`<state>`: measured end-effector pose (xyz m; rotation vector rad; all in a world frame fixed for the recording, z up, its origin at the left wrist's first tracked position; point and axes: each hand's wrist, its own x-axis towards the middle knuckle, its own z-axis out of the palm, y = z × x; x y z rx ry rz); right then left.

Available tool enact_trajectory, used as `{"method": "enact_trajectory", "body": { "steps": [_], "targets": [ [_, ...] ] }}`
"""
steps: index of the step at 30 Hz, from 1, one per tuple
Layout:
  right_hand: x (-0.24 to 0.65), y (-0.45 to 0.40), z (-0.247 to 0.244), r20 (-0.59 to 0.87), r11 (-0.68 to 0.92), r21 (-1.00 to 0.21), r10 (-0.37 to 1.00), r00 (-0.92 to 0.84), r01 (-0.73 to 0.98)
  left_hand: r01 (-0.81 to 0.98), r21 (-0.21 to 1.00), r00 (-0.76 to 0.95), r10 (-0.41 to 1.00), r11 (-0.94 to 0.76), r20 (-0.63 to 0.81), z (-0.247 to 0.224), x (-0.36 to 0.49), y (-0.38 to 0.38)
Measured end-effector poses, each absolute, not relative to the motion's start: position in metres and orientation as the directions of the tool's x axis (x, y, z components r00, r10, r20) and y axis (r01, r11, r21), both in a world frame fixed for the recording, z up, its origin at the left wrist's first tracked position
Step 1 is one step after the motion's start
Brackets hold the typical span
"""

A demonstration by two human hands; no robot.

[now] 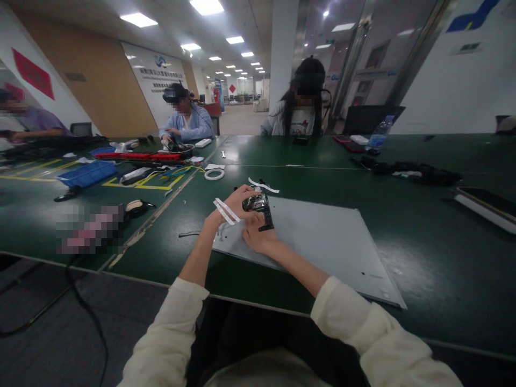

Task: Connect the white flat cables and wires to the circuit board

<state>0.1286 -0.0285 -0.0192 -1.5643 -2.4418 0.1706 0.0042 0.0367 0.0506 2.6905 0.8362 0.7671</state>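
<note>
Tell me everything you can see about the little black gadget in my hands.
The gadget is small and mostly black, with a shiny, greenish part like circuitry and a dark, plastic-looking strip along its right side. The left hand holds its left side, the right hand is at its near side, and they hide some of it. It is at the grey panel's far left corner.

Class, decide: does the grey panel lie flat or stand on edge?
Flat: the grey panel shows its broad face upward, its edges low against the green table.
</note>
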Motion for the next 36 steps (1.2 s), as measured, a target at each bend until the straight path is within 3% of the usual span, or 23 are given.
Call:
{"method": "enact_trajectory", "body": {
  "steps": [7, 14, 16, 19, 22, 29, 36],
  "targets": [
    [0.112, -0.034, -0.014, 0.167, 0.517, -0.218, 0.855, -0.490, 0.828, 0.442, 0.343, 0.714, 0.557, -0.829, 0.425, 0.049, 0.007, 0.033],
    [0.166, -0.028, -0.014, 0.187, 0.629, -0.191, 0.777, -0.601, 0.754, 0.458, 0.331, 0.698, 0.564, -0.825, 0.441, 0.046, 0.006, 0.037],
    [0.192, -0.027, -0.013, 0.125, 0.538, -0.176, 0.843, -0.523, 0.824, 0.455, 0.326, 0.702, 0.559, -0.829, 0.441, 0.045, 0.007, 0.037],
    [0.234, -0.027, -0.012, -0.019, 0.260, -0.119, 0.964, -0.264, 0.958, 0.447, 0.321, 0.721, 0.549, -0.835, 0.423, 0.041, 0.012, 0.035],
    [0.267, -0.026, -0.012, -0.060, 0.117, -0.069, 0.991, -0.121, 0.991, 0.435, 0.311, 0.759, 0.530, -0.845, 0.378, 0.033, 0.022, 0.032],
    [0.282, -0.025, -0.025, 0.084, 0.151, -0.014, 0.985, -0.150, 0.988, 0.390, 0.268, 0.848, 0.457, -0.881, 0.269, 0.017, 0.048, 0.022],
    [0.273, -0.016, -0.026, 0.175, 0.168, 0.017, 0.970, -0.169, 0.986, 0.436, 0.282, 0.820, 0.507, -0.855, 0.267, 0.008, 0.050, 0.028]
  ]
}}
